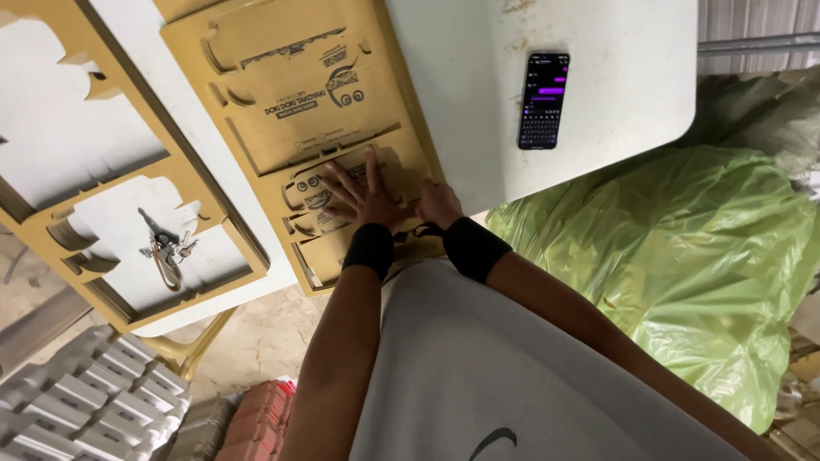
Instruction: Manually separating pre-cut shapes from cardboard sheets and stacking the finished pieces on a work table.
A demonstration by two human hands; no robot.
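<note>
A brown die-cut cardboard sheet [307, 94] with printed box blanks lies on the white table [615, 94]. My left hand [363, 196] presses flat on the sheet's near part with fingers spread. My right hand [438, 203] rests on the sheet's right edge beside it, fingers curled over the cardboard. Both wrists wear black wristbands.
A leftover cardboard frame [128, 222] with cut-out holes lies at the left, a bunch of keys [166, 248] inside one hole. A lit phone [544, 100] sits on the table at the right. A large green plastic bag [683, 256] stands to the right; grey stacked trays [85, 401] lie on the floor.
</note>
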